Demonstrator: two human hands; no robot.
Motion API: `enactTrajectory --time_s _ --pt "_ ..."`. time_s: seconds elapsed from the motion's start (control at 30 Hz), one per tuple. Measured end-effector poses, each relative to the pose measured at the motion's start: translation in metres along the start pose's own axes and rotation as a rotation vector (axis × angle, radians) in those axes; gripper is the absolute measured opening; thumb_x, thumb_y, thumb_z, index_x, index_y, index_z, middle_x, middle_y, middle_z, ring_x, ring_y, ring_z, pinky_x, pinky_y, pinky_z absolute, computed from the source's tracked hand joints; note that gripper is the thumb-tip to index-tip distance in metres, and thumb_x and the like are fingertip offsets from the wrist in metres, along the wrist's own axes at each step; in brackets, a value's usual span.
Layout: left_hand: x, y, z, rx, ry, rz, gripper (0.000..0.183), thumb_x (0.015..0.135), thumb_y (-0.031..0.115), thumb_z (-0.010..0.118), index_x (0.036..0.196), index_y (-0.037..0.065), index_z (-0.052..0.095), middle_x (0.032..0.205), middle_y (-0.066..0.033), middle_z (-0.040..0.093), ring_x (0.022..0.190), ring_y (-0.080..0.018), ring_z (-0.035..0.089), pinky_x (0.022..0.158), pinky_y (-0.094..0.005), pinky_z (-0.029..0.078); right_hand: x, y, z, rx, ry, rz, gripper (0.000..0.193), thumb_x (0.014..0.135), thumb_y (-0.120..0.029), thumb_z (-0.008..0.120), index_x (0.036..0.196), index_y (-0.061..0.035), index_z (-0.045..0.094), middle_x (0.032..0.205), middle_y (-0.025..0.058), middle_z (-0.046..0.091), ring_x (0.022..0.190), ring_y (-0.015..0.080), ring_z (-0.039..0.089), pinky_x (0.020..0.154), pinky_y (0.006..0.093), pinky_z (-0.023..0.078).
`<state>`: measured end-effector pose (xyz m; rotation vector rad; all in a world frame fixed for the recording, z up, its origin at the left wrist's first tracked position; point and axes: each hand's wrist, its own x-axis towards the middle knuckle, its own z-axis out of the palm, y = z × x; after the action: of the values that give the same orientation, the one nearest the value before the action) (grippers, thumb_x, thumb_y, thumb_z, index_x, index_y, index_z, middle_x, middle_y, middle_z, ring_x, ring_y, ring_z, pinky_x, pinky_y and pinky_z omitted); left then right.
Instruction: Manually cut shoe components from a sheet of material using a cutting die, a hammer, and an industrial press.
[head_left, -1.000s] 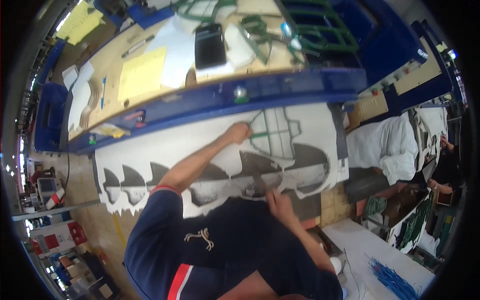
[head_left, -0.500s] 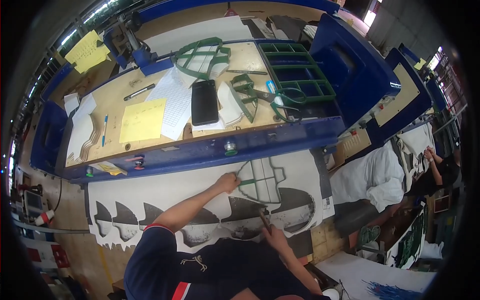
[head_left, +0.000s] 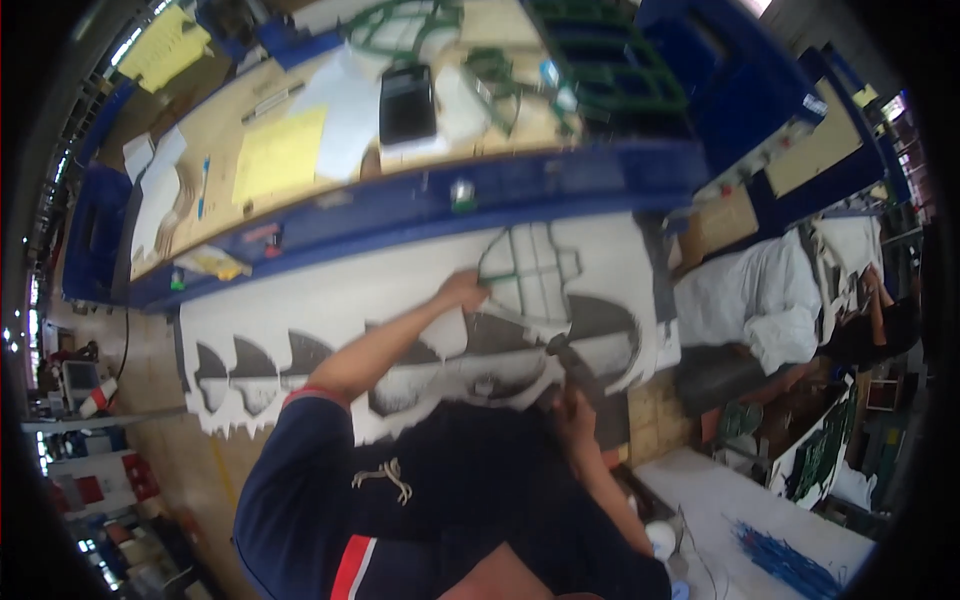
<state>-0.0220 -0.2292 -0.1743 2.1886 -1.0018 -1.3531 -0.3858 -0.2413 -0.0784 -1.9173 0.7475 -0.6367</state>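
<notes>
My left hand (head_left: 463,290) is closed at the left edge of a green-edged metal cutting die (head_left: 535,270), a curved outline with inner crossbars. The die lies on a white sheet (head_left: 420,280), just above a row of dark curved cut-outs (head_left: 305,350). Below and to the right, my right hand (head_left: 575,415) is wrapped round a tool with a thick dark brown handle (head_left: 580,370). The tool points up toward the die's lower edge. Motion blurs it, so I cannot make out its exact kind or whether it touches the die.
Beyond the sheet runs a blue machine bed (head_left: 400,210). On its wooden top lie a black phone (head_left: 407,105), yellow paper (head_left: 280,155), pens and more green dies (head_left: 405,30). At right are piled white material (head_left: 740,300) and another person's arm (head_left: 877,310).
The view has tipped, so the bench and sheet sit higher in the picture. My right hand's tool has swung and shows more of its length; my left hand stays at the die.
</notes>
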Motion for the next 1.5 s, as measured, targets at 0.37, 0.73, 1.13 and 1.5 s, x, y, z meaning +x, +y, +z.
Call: enactTrajectory --time_s 0.37,0.73,1.13,1.5 --pt "-0.003 0.018 0.011 0.070 0.112 -0.111 0.033 0.077 0.033 0.065 0.072 0.001 0.071 0.071 -0.0177 0.069 0.075 -0.0341 0.070 0.075 -0.0432 0.054 -0.012 0.003 0.001 -0.231 -0.209 -0.035 0.025 0.097 -0.033 0.057 0.096 -0.0074 0.055 0.075 0.0188 0.066 0.071 0.0419 0.065 0.058 0.0495 0.049" --pt "-0.012 0.019 0.009 0.133 0.149 -0.100 0.046 0.082 0.043 0.063 0.082 -0.002 0.069 0.077 -0.0197 0.068 0.076 -0.0334 0.068 0.074 -0.0422 0.053 -0.030 0.046 0.010 -0.324 -0.123 -0.173 0.018 0.093 -0.024 0.060 0.096 -0.0061 0.058 0.072 0.0225 0.064 0.066 0.0441 0.064 0.058 0.0511 0.050" --pt "-0.025 0.024 0.014 0.193 0.181 -0.097 0.052 0.087 0.043 0.058 0.087 -0.008 0.068 0.089 -0.0254 0.069 0.091 -0.0400 0.067 0.085 -0.0468 0.052 -0.038 0.059 0.004 -0.602 -0.459 0.386 0.028 0.098 -0.034 0.055 0.097 -0.0057 0.053 0.074 0.0258 0.063 0.071 0.0475 0.062 0.061 0.0553 0.048" --pt "-0.054 0.085 0.026 0.596 0.380 0.678 0.021 0.089 0.022 0.059 0.086 0.003 0.066 0.084 -0.0144 0.066 0.088 -0.0336 0.063 0.086 -0.0438 0.050 0.003 -0.024 -0.073 0.300 0.461 0.112 0.034 0.101 -0.033 0.047 0.084 -0.0046 0.052 0.062 0.0026 0.048 0.053 0.0116 0.046 0.048 0.0266 0.036"
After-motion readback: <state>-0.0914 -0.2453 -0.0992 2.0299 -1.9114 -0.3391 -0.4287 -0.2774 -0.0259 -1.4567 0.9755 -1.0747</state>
